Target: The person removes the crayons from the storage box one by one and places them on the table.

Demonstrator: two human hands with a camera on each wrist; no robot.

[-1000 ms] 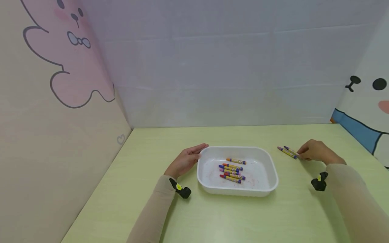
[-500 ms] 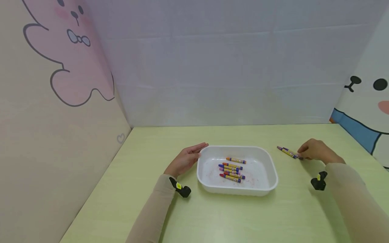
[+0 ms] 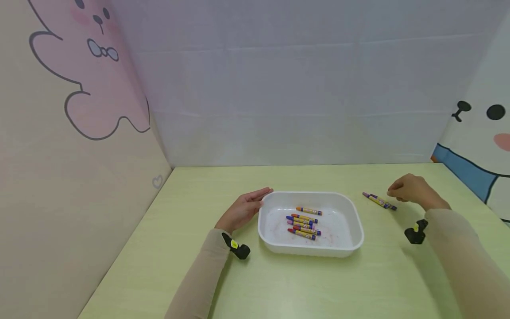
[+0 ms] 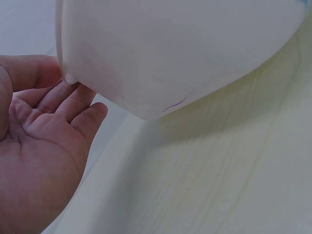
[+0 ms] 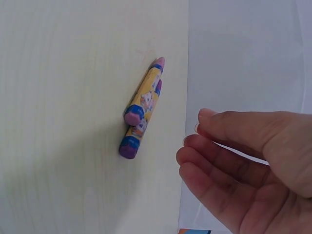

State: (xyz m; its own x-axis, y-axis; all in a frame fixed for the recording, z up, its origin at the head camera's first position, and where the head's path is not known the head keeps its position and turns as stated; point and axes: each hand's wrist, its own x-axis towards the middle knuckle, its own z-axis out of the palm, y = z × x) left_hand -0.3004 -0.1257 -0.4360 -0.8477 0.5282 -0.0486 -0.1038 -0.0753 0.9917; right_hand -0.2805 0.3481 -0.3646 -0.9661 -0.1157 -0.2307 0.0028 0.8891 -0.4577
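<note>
- Right of the white tray [image 3: 311, 250], right hand [image 3: 415, 191]: narrow gap, nothing held.
- Left hand [image 3: 240, 214]: touches tray, grips nothing.
- A mid-barrel pinch should best suit the pink crayon [image 5: 145, 92].

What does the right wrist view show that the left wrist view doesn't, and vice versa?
Right wrist only: the right hand, holding nothing, beside a pink crayon that overlaps a purple crayon.
Left wrist only: the left hand touching the white tray, whose outer wall has a purple streak.
Both: the pale tabletop.
</note>
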